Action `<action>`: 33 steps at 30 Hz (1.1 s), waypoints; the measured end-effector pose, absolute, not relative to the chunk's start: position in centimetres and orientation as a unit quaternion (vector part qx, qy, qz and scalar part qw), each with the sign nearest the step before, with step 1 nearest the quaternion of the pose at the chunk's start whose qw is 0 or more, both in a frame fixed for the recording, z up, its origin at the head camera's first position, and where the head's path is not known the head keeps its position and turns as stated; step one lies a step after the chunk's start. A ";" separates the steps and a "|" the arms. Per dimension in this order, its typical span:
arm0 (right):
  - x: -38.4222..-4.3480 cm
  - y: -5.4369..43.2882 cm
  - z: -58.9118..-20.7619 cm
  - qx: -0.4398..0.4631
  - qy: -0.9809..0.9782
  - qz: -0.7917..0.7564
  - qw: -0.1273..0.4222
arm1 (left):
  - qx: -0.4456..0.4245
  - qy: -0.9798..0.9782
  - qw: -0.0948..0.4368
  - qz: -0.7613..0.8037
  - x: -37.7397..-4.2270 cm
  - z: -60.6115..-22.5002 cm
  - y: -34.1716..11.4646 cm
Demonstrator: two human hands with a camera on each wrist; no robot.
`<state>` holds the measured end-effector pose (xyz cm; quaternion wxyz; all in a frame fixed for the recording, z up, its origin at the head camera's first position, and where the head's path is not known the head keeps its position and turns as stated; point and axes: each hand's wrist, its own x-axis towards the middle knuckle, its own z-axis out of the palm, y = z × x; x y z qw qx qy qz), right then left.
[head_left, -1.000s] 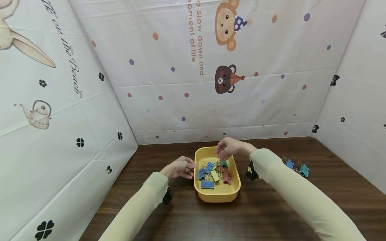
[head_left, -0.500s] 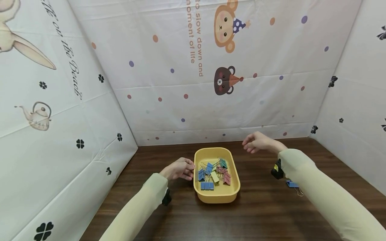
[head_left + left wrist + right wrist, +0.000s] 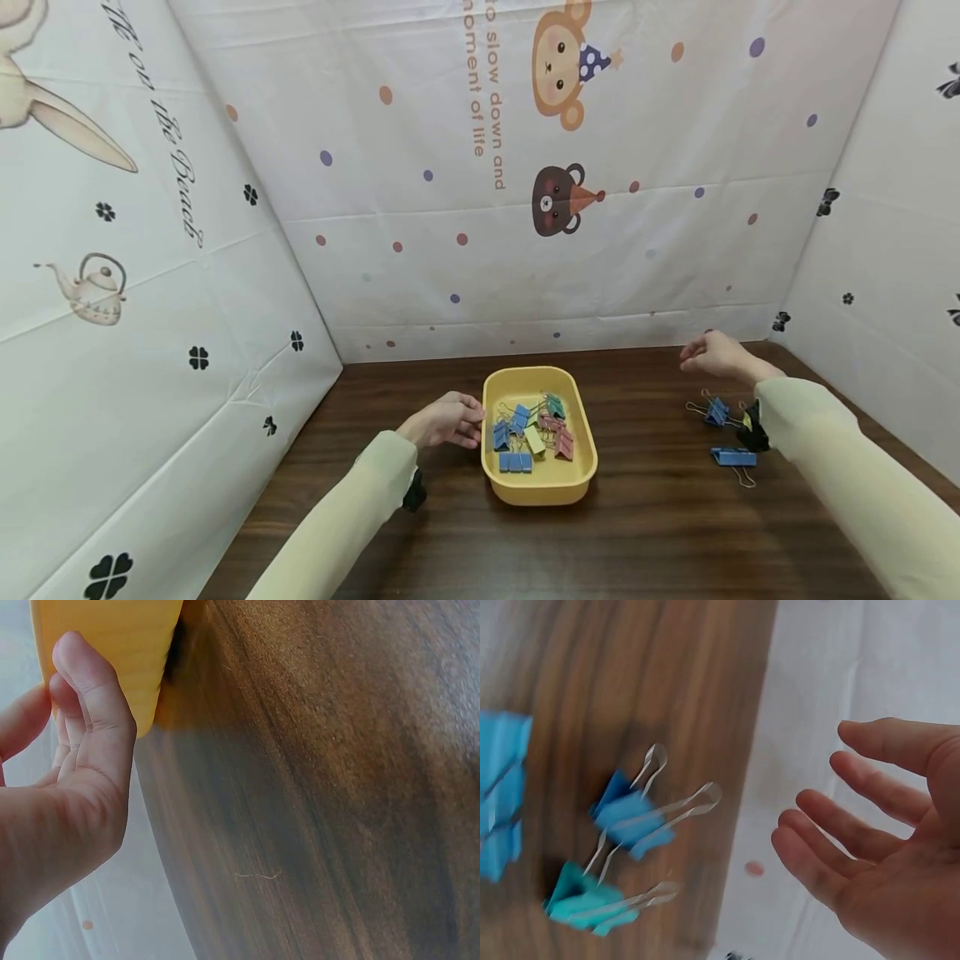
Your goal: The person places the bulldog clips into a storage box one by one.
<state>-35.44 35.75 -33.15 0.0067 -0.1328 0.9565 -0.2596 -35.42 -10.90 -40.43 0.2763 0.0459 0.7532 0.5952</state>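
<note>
My left hand (image 3: 446, 419) is at the left side of a yellow plastic basket (image 3: 543, 495). In the left wrist view its fingers (image 3: 90, 682) pinch the basket's rim, some lying along the outer wall. Inside the basket lie several binder clips: blue ones, a yellow clip (image 3: 535, 442), a pink clip (image 3: 564, 444) and a green clip (image 3: 555, 407). My right hand (image 3: 720, 354) hovers at the right with bent, spread fingers and holds nothing. Near it on the table lie a blue binder clip (image 3: 634, 817), a teal binder clip (image 3: 589, 904) and a larger blue clip (image 3: 733, 457).
A dark wooden table (image 3: 637, 533) carries everything. White printed cloth (image 3: 420, 275) rises behind the table and on both sides. The right forearm (image 3: 847, 458) passes over the table's right part, close to the loose clips.
My right hand has moved from over the basket to the right, above the loose clips. A green clip it was at remains in the basket. My left hand has stayed at the rim.
</note>
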 end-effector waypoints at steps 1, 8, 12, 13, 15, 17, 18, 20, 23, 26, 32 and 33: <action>-35.4 36.2 -33.4 -0.128 0.960 -0.250 0.006 | 0.046 0.754 0.276 0.595 -35.4 -40.4 -10.9; -35.1 38.2 -35.7 -0.087 0.959 -0.260 0.067 | 0.047 0.753 0.279 0.595 -35.5 -40.6 -11.0; -35.2 38.6 -36.8 -0.090 0.965 -0.233 0.081 | 0.050 0.751 0.280 0.596 -35.6 -40.6 -11.0; -35.2 38.6 -37.0 -0.093 0.967 -0.222 0.083 | 0.050 0.751 0.280 0.596 -35.6 -40.6 -11.0; -35.2 38.5 -37.4 -0.096 0.972 -0.199 0.085 | 0.050 0.751 0.279 0.597 -35.5 -40.6 -10.9; -35.1 38.4 -37.7 -0.101 0.974 -0.181 0.090 | 0.049 0.750 0.278 0.598 -35.5 -40.6 -10.9; -35.1 38.3 -37.9 -0.103 0.975 -0.173 0.092 | 0.049 0.750 0.278 0.598 -35.4 -40.6 -10.9; -35.0 38.2 -38.0 -0.104 0.976 -0.165 0.096 | 0.048 0.750 0.277 0.599 -35.4 -40.6 -10.9; -34.9 38.0 -38.3 -0.106 0.977 -0.158 0.095 | 0.049 0.749 0.278 0.600 -35.4 -40.6 -10.9; -35.0 38.0 -38.7 -0.106 0.978 -0.156 0.088 | 0.049 0.748 0.279 0.601 -35.4 -40.7 -10.9; -35.3 38.2 -39.3 -0.103 0.980 -0.152 0.075 | 0.046 0.748 0.276 0.602 -35.4 -40.6 -10.9; -35.4 38.2 -39.3 -0.102 0.980 -0.152 0.074 | 0.046 0.748 0.275 0.602 -35.5 -40.6 -10.9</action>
